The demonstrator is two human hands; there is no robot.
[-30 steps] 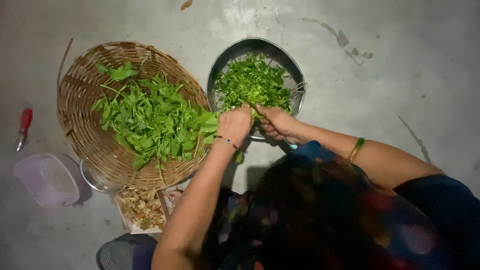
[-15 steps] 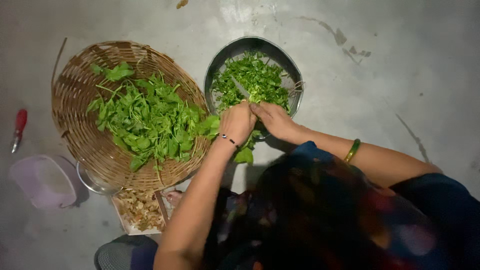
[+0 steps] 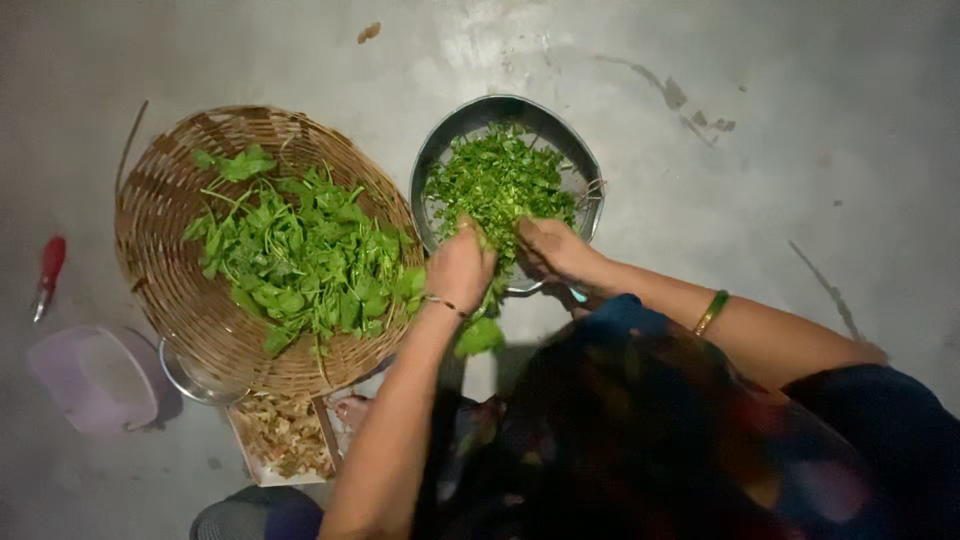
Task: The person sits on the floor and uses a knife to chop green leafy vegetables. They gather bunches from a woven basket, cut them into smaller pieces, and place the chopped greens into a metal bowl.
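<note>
While my left hand (image 3: 460, 268) clenches a bunch of leafy greens (image 3: 487, 300) at the near rim of the steel bowl (image 3: 447, 140), one leaf hanging below the wrist, my right hand (image 3: 553, 248) grips the other end of the bunch over the chopped greens (image 3: 500, 180) in the bowl. Best, I judge, to keep the bunch tight and over the bowl so pieces drop inside, not on the concrete floor (image 3: 780, 150). Uncut leaves (image 3: 300, 255) wait in the wicker basket (image 3: 170, 280) to my left.
</note>
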